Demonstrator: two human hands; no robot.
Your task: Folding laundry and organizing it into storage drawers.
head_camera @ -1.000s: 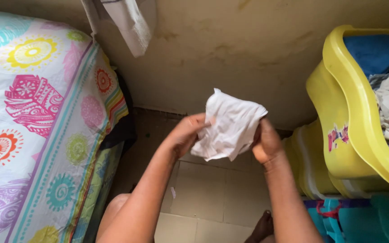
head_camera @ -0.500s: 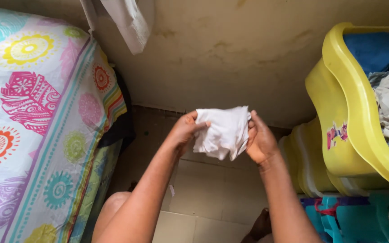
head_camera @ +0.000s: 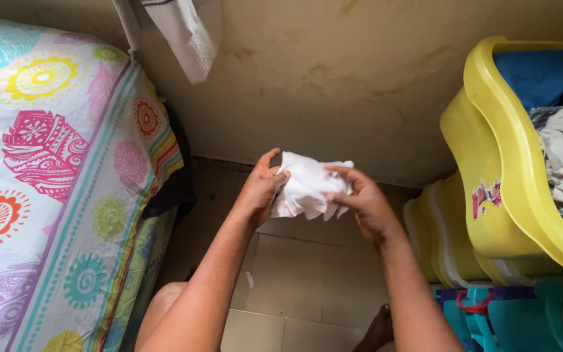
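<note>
Both hands, left hand (head_camera: 260,189) and right hand (head_camera: 360,202), pinch a crumpled small white cotton cloth (head_camera: 305,189) between them; gathering it evenly likely calls for aligned edges.

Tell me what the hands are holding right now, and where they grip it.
Both hold one small white cloth, bunched up: the left hand pinches its left edge, the right hand grips its right side, fingers over the front.

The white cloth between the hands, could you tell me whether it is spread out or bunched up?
Bunched up. The white cloth sits as a crumpled wad, pinched between the left hand and right hand.
</note>
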